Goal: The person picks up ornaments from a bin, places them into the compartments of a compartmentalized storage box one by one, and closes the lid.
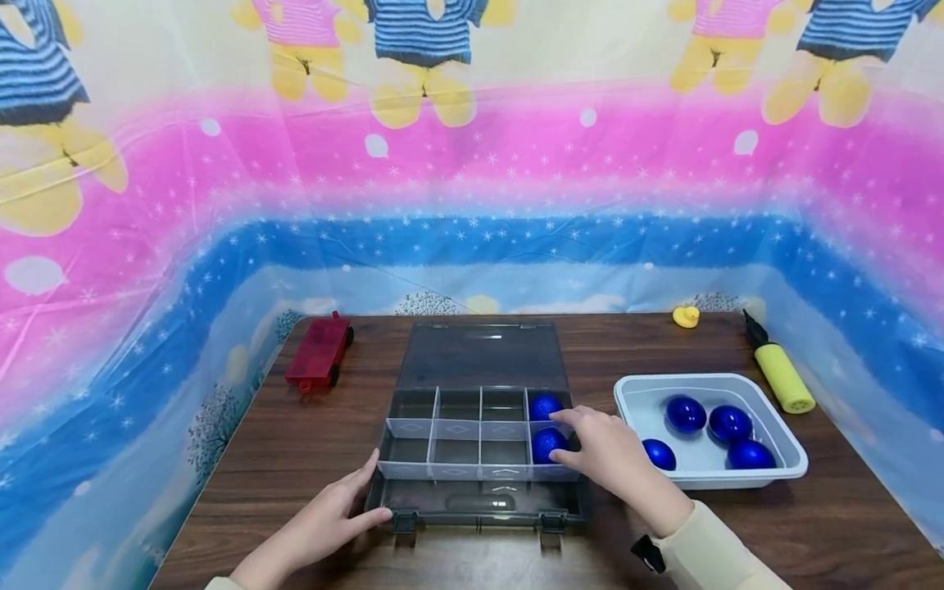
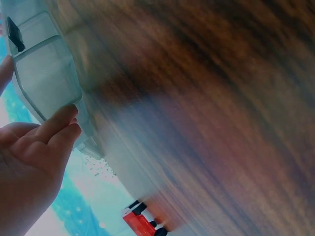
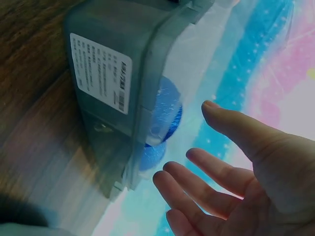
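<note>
A dark see-through compartment box (image 1: 472, 487) sits on the table with its lid (image 1: 483, 356) laid back. In its rightmost column, one glittery blue ball (image 1: 546, 406) lies in the back cell and another blue ball (image 1: 548, 445) in the cell in front of it. My right hand (image 1: 608, 451) hovers over that side, thumb and fingers spread near the balls. The right wrist view shows a gap between those fingers (image 3: 206, 184) and the balls. Against the box's front left corner rests my left hand (image 1: 332, 516), its fingers stretched along the side wall.
Right of the box stands a white tray (image 1: 737, 478) holding several shiny blue balls (image 1: 686, 415). Behind it are a yellow rubber duck (image 1: 686, 317) and a yellow-green hand pump (image 1: 783, 377). A red toy cart (image 1: 319, 352) is at the back left. A printed curtain (image 1: 472, 238) surrounds the table.
</note>
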The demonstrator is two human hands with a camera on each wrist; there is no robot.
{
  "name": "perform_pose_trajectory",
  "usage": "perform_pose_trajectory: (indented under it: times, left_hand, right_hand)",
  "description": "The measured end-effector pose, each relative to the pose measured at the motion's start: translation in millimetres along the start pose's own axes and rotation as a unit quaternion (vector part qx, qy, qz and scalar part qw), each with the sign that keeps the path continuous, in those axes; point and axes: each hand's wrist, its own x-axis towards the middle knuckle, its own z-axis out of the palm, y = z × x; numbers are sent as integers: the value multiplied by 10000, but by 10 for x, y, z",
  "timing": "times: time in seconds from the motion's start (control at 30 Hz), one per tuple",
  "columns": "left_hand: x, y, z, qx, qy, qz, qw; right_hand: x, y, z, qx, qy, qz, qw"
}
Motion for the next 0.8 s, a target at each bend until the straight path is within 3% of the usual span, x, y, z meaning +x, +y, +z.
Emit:
perform_pose_trajectory:
  times: [0.2,0.47,0.8]
  left_hand:
    - [3,2,-5,24,-3,-4,10000]
    - [1,-10,2,-4,-48,-79,10000]
    - [20,-8,4,-50,-98,-144,9998]
  right_hand:
    - [-57,60,-103,-151,341,-47,9993]
    - [-162,337,-277,-9,912,-257,9955]
    - [-338,902,-541,466,674,712,9941]
